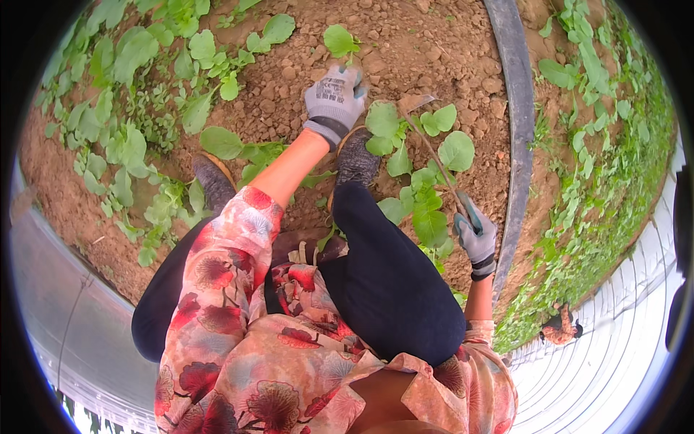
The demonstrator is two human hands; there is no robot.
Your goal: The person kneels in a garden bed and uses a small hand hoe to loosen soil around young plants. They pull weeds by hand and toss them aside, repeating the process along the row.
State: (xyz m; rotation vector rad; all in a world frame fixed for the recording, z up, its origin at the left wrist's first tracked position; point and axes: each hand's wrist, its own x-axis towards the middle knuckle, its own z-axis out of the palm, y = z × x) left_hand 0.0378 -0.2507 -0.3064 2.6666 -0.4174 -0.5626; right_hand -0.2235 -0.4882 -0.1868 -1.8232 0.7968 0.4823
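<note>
My left hand (336, 100), in a grey and teal work glove, reaches down to the loose soil. Just beyond its fingers stands a small broad-leaved seedling (339, 41). The fingertips are hidden, so whether they pinch its stem is unclear. My right hand (477, 228), gloved alike, grips the end of a thin-handled hand hoe (435, 156). The hoe's small metal blade (420, 102) lies near the soil, to the right of my left hand. Leafy green plants (420, 187) grow under and around the handle.
A dark flat hose or strip (515, 125) runs along the right of the bed. Dense seedlings and weeds (135, 119) cover the left side. My shoe (358, 157) is planted close beside leaves. Plastic sheeting (76, 282) borders the left; another person (561, 328) is far right.
</note>
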